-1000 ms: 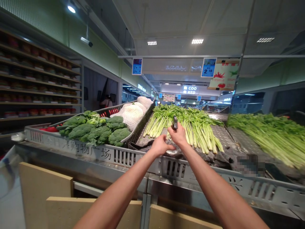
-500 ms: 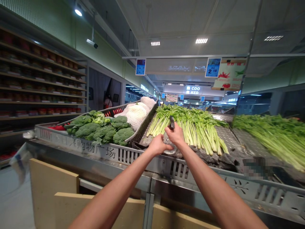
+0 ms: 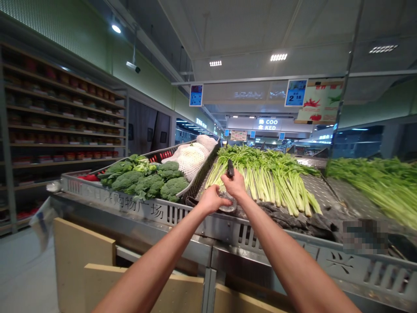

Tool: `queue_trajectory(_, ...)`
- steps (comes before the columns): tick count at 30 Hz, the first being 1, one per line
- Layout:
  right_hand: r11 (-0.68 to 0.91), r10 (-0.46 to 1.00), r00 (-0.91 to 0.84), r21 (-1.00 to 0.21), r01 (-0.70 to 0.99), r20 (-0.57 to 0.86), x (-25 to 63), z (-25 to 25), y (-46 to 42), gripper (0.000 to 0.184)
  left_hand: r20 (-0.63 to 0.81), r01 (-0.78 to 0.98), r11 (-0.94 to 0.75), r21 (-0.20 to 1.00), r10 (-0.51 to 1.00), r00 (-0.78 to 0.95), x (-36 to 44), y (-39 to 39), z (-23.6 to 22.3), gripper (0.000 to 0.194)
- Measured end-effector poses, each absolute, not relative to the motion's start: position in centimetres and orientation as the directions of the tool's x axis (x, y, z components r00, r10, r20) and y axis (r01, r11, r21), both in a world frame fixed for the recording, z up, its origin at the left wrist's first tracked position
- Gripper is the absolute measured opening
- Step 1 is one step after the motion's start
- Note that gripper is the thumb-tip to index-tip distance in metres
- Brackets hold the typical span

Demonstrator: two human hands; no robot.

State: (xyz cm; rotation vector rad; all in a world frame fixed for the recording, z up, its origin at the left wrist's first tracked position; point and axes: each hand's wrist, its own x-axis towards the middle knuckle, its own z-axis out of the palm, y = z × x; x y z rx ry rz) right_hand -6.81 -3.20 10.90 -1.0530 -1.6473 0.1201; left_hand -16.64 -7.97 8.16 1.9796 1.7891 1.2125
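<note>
A clear spray bottle [image 3: 229, 206] with a black head is held over the lower left end of the celery [image 3: 260, 174]. My right hand [image 3: 234, 184] is closed round its neck just below the black head. Against the clear lower body, my left hand [image 3: 213, 201] curls with its thumb stretched across. The bottle's middle is partly hidden by my hands. The celery lies in a row on a dark perforated surface, leaves toward the back and stalks toward me.
Broccoli [image 3: 148, 184] and net-wrapped pale produce [image 3: 190, 161] fill the bin at left. A grey slotted rail [image 3: 215, 224] runs along the front. Dark cloth [image 3: 286, 217] lies behind it at right. A mirror panel at right reflects the celery. Shelves of jars [image 3: 65, 113] stand far left.
The view has turned a little to the left. Both hands, with the spray bottle, have shifted slightly left relative to the celery. The grip looks the same.
</note>
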Motion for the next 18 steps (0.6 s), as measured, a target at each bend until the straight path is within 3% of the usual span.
queue_trajectory(9, 0.6, 0.606, 0.081, -0.521, 0.606, 0.791, -4.8, 12.8, -3.7, 0.017, 0.481, 0.687, -0.316, 0.654, 0.875, -0.056, -14.4, -7.6, 9.6, 0.054)
queue_trajectory(18, 0.506, 0.661, 0.124, -0.562, 0.655, 0.74, -3.1, 12.9, -3.3, 0.014, 0.425, 0.676, -0.315, 0.666, 0.905, 0.003, -12.8, -7.0, 9.9, 0.06)
